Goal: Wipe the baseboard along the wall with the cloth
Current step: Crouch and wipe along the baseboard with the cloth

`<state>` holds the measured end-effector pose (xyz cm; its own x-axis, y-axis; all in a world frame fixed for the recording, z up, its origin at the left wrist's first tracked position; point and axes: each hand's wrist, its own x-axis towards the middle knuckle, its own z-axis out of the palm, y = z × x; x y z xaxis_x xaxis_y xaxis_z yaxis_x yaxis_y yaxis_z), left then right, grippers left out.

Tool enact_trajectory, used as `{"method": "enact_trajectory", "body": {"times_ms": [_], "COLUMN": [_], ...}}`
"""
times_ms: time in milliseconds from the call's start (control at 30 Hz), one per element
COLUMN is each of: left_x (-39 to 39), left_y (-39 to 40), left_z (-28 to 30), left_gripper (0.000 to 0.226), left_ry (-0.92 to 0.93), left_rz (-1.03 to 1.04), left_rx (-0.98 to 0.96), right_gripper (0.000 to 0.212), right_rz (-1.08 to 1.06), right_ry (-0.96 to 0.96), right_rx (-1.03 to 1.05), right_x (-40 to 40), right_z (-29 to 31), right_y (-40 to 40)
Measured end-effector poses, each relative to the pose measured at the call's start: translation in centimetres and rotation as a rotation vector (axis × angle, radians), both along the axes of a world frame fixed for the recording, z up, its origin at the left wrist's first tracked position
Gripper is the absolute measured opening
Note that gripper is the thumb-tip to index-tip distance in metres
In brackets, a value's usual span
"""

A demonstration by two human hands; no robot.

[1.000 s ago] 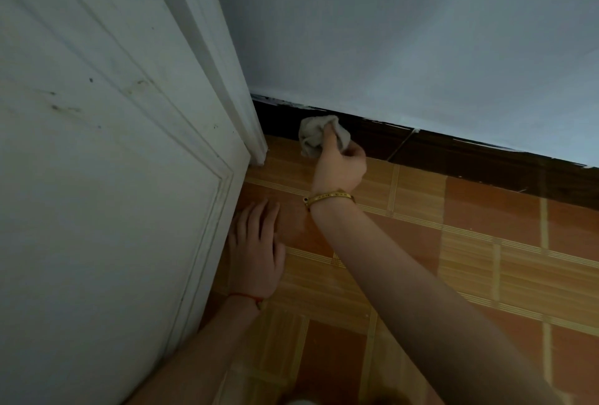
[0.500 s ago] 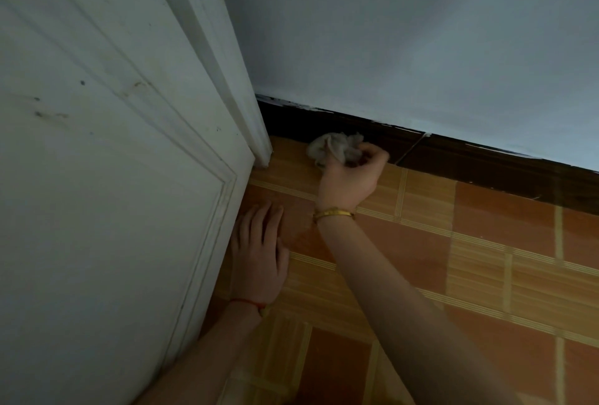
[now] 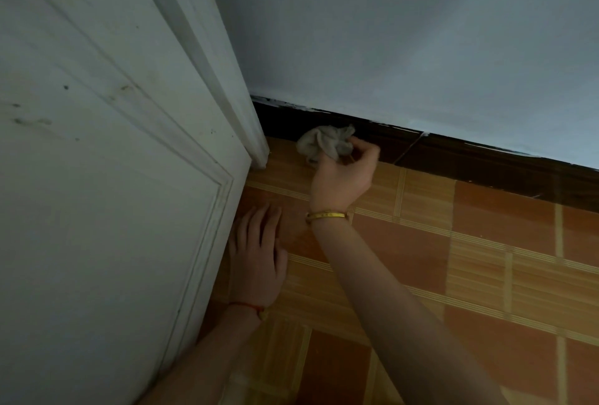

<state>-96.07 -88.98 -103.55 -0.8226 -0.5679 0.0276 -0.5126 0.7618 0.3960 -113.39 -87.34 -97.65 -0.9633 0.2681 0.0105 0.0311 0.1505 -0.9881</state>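
Right hand (image 3: 343,177) gripping the cloth (image 3: 324,144), fingers (image 3: 368,151) curled round the wad, bunched and pinching it from the right and below. Cloth bulging out left of and above the fingertips, pressed low against the baseboard (image 3: 486,161) at the seam with the floor (image 3: 421,242), near the door trim (image 3: 256,145). Left hand (image 3: 256,258) flat on the floor, fingers straight and close together, no grip on anything, wrist near the door (image 3: 97,210).

Judged step: rubbing the first stretch of baseboard by the corner, with nearly all its length to the right of the fingers not yet wiped.

To do well: keep the wad firm between fingertips and board, not just dragged along the floor; cover the top edge above the fingertips as well as the face, since the paint line there looks ragged and likely to hold dust. Work into the dark corner left of the fingers first, then sweep rightward in overlapping strokes. Refold to a clean face when soiled. Shift the bracing hand along to avoid overreaching.

Writing: none readable; marks on the gold bangle (image 3: 325,216) too small to make out. No brands or labels visible.
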Motion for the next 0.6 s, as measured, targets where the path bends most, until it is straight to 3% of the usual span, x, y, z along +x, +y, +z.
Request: {"method": "enact_trajectory", "body": {"times_ms": [133,367,600], "left_x": [-0.1,-0.1,0.0], "left_y": [0.1,0.1,0.0], "left_z": [0.0,-0.2,-0.3], "left_gripper": [0.055,0.050,0.055], "left_ry": [0.011,0.010,0.026], "left_rz": [0.003,0.001,0.004], "left_rx": [0.000,-0.041,-0.011], "right_gripper": [0.034,0.031,0.030], "right_rz": [-0.006,0.138,-0.002], "right_ry": [0.059,0.034,0.058], "right_rx": [0.023,0.051,0.060], "right_x": [-0.7,1.1,-0.4], "right_z": [-0.2,0.0,0.1], "right_y": [1.8,-3.5,0.1]}}
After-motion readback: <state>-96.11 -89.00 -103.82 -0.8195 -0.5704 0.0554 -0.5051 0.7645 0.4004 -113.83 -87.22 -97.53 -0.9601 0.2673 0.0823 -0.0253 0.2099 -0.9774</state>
